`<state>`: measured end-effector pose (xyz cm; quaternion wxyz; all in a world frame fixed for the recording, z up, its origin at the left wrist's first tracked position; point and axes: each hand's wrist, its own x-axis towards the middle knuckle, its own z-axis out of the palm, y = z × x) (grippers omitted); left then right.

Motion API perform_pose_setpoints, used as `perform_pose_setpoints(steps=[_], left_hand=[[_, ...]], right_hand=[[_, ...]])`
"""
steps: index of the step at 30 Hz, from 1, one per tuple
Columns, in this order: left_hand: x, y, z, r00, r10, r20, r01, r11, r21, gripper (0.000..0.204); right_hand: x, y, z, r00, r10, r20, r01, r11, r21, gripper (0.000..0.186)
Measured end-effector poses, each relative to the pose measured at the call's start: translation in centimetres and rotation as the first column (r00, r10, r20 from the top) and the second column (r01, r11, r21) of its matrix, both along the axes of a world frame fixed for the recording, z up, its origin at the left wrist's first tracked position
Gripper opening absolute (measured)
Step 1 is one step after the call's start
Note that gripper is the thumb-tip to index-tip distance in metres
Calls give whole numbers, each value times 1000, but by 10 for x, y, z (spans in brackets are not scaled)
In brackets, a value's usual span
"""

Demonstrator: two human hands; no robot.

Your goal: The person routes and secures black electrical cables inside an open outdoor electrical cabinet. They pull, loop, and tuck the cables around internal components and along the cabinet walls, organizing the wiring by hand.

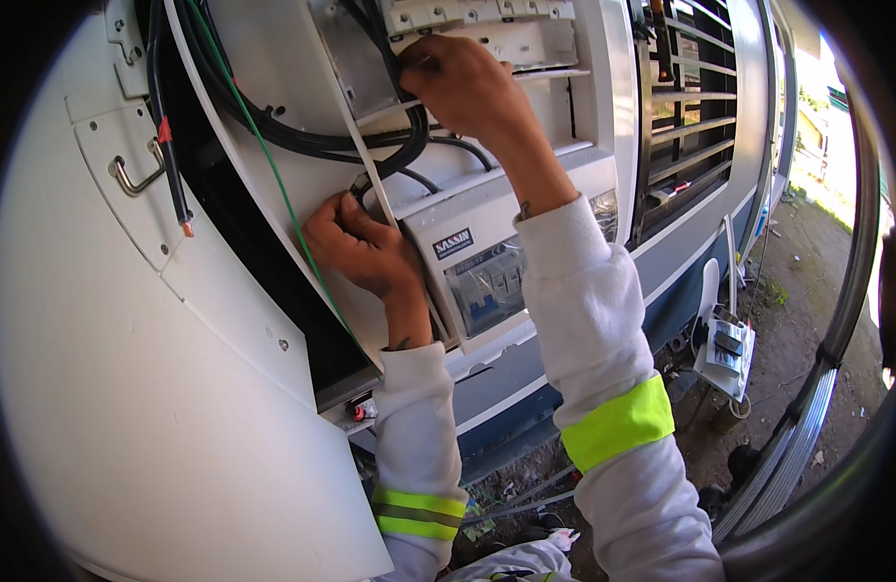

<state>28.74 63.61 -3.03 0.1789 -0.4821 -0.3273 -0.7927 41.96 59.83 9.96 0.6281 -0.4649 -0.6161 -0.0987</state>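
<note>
Inside an open white electrical cabinet, thick black cables (395, 153) curve down through the middle. My left hand (366, 242) is closed, thumb and fingertips pinching a black cable where it passes the white upright divider. Higher up, my right hand (467, 87) has its fingers curled in against the black cables beside the upper compartment; its fingertips are partly hidden. Below the right hand sits a white breaker box (511, 238) with a clear window over blue and white switches. A thin green wire (264, 155) runs down left of my left hand.
The white cabinet door (176, 388) swings wide on the left, with a metal handle (138, 175). A loose black cable with a bare copper end (187, 230) hangs before it. A slatted window (690, 107) is at right. A metal rail (787, 436) stands over dirt ground.
</note>
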Motion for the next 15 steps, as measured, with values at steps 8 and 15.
perform_pose_setpoints(steps=[8,15], left_hand=[[-4,-13,6,991,-132,14,132,989,-61,12],[20,-63,40,931,-357,76,354,934,47,21]], right_hand=[[3,-7,5,996,-22,90,34,989,-143,35],[2,-10,7,982,-91,163,112,986,-122,45]])
